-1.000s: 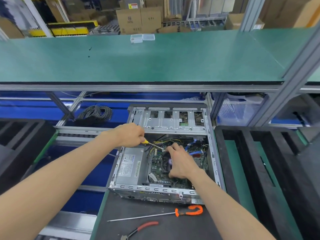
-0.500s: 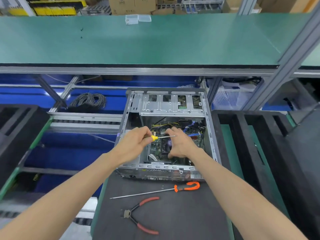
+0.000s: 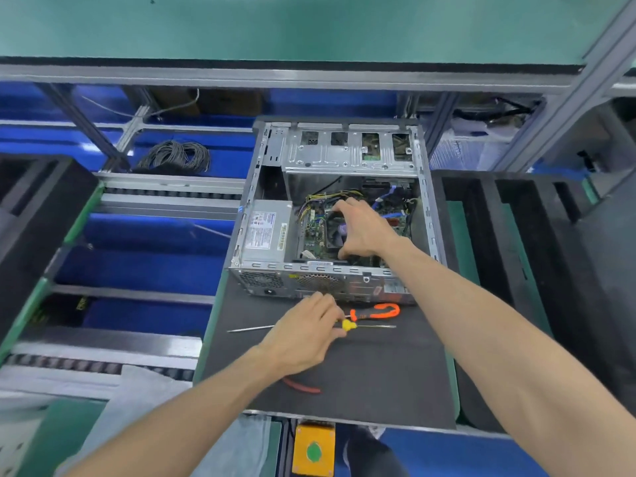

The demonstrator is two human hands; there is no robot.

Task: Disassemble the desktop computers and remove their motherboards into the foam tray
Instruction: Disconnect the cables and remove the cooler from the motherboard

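The right hand (image 3: 364, 228) gripped the fan (image 3: 335, 228) inside the open case (image 3: 426, 215); nearer, the left hand (image 3: 306, 335) held a yellow-handled screwdriver (image 3: 349, 326) on the mat (image 3: 378, 373).

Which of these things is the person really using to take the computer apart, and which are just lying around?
Being used:
computer case
fan, gripped by right hand
yellow screwdriver, held by left hand
foam tray, waiting for the motherboard

Just lying about:
orange screwdriver
red pliers
cable coil
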